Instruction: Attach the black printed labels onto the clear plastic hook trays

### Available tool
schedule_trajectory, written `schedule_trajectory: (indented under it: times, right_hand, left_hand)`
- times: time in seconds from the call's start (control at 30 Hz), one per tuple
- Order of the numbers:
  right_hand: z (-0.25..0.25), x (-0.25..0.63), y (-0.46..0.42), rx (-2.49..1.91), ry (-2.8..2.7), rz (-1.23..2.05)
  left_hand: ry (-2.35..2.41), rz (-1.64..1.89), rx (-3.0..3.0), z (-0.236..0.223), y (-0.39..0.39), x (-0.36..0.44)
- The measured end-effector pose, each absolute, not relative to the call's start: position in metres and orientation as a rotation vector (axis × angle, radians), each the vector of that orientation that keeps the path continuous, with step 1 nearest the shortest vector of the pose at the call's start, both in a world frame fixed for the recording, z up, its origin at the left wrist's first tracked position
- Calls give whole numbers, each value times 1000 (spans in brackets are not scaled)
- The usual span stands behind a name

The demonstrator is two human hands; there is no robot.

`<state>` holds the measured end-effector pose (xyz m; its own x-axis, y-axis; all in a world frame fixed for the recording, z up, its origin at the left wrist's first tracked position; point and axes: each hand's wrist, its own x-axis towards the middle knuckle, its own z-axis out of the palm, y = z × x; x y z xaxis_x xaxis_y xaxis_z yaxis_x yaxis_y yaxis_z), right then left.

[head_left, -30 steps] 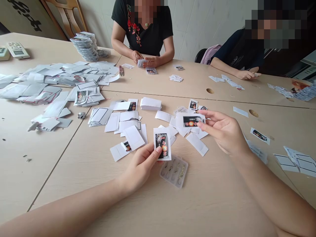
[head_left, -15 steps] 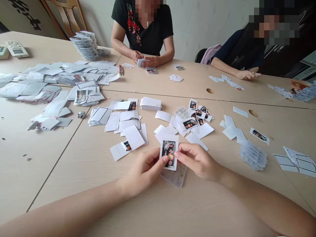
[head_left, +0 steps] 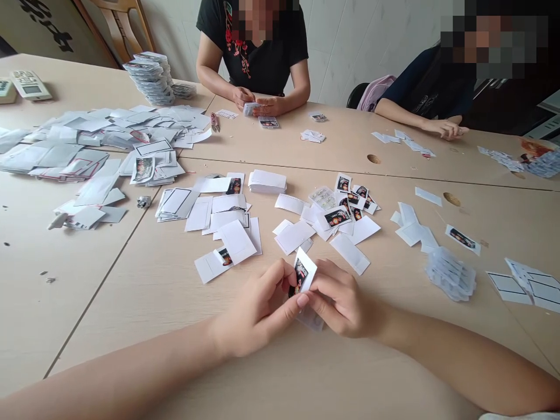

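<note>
My left hand [head_left: 256, 312] and right hand [head_left: 339, 300] are pinching a tilted white card [head_left: 304, 271] with a dark print, just above a clear tray [head_left: 311, 319]. Loose white cards [head_left: 234, 230] are scattered across the table [head_left: 131, 326], and a co-worker's hands [head_left: 256, 102] are working opposite.

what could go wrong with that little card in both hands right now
The white printed card is pinched and bent between the left hand and right hand, so it could crease or tear. The loose white cards lying just beyond could get knocked or mixed up.
</note>
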<state>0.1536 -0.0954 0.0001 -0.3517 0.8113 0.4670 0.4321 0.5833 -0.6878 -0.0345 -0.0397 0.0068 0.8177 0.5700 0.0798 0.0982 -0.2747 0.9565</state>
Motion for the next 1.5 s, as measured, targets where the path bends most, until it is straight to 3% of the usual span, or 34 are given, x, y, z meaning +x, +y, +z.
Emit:
schedule_trajectory:
  times: [0.23, 0.43, 0.9, 1.5]
  right_hand:
    - [1, 154, -98, -961, -2003, 549]
    - [-3, 160, -102, -984, -2000, 700]
    - [-9, 169, -100, -987, -1885, 967]
    - [-5, 175, -93, -1101, -1634, 1341]
  left_hand:
    - [457, 506, 1848, 7, -41, -34]
    - [449, 328, 1748, 7, -34, -33]
    - [402, 321, 1806, 9, -30, -36]
    - [494, 233, 1313, 15, -21, -29]
